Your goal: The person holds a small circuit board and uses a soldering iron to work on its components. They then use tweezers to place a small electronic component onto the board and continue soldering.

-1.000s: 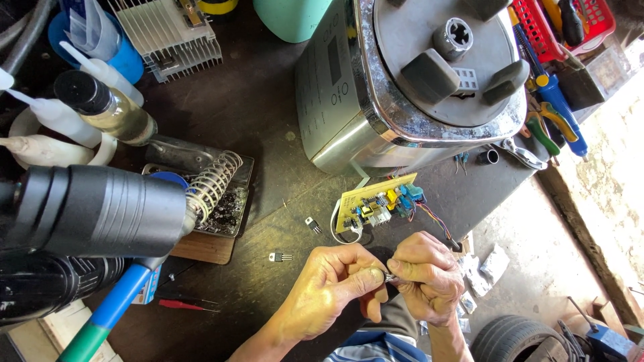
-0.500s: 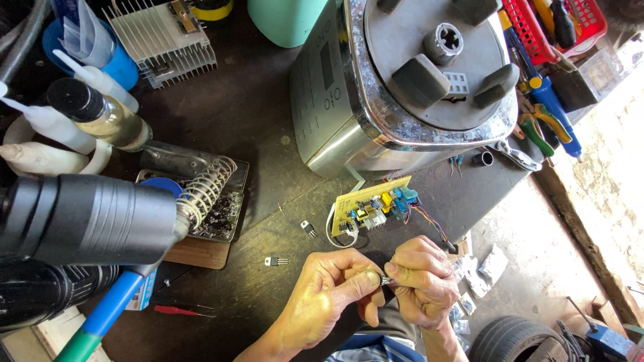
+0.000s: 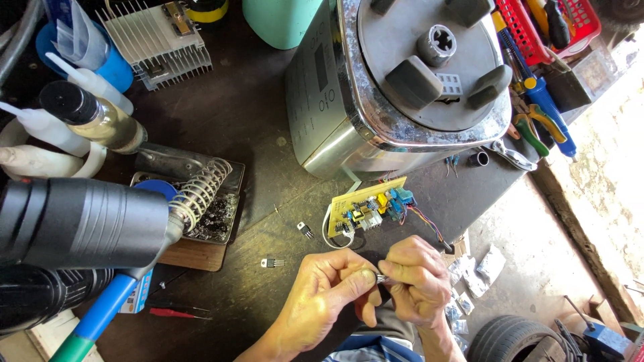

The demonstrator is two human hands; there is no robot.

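Both hands brought together low over the near edge of the table (image 3: pixel 268 127), close under the eyes, likely so a very small part can be worked with both sets of fingertips at once. Left hand (image 3: pixel 322 298) curled, thumb and forefinger narrowed to a pinch on a tiny metal component (image 3: pixel 381 277); right hand (image 3: pixel 419 281) meeting it from 3 o'clock, fingers (image 3: pixel 396 271) closed tight on the same piece. Component sitting right at the junction of the two pinches, only a sliver of bright metal showing between the fingertips, the rest hidden, so exact kind not to be told.

At 12 o'clock from the hands, just beyond them, a yellow circuit board (image 3: pixel 365 208) lying flat, coloured wires trailing off toward 4 o'clock, kept within easy reach. Behind it at 12, a steel appliance base (image 3: pixel 396 87) tipped on its side, underside facing up, presumably opened for access. At 9 o'clock, two small black three-legged parts (image 3: pixel 272 263) loose on the table, set apart. Further at 9 to 10 o'clock, a soldering-iron stand (image 3: pixel 201 194) with coiled holder.
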